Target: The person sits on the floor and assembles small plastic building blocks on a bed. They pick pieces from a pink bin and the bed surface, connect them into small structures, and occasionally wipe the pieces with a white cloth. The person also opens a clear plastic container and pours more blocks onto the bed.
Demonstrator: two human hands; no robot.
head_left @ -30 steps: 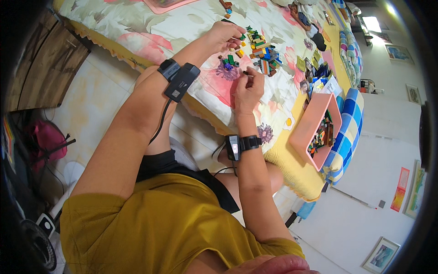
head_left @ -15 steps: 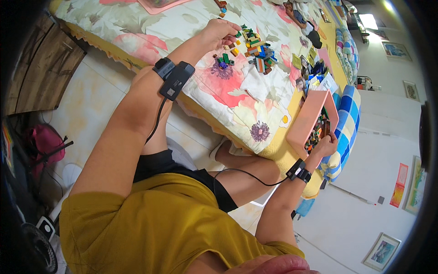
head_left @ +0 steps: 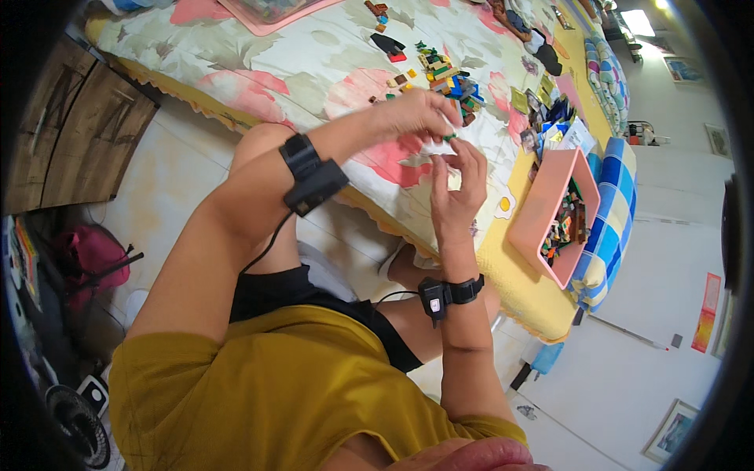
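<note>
My left hand (head_left: 416,115) is over the bed, its thumb and fingers pinched together at a small green toy brick (head_left: 450,138). Some of its fingers are smeared by motion. Just below it is my right hand (head_left: 459,188), its fingers curved and its thumb held apart from them. The right fingertips come up to the green brick; whether they grip it too is hard to see. Behind my left hand lies a loose pile of colourful toy bricks (head_left: 449,78), partly hidden by that hand.
A pink box (head_left: 536,212) with mixed bricks stands at the right, beside a blue checked pillow (head_left: 613,212). Cards and packets (head_left: 561,125) lie behind it. A black and red item (head_left: 389,45) and a pink tray (head_left: 263,27) are farther back on the flowered bedding (head_left: 298,67).
My right hand has left the pink box and moved left to meet my left hand. My left hand has come nearer and rightward from the brick pile's far left side.
</note>
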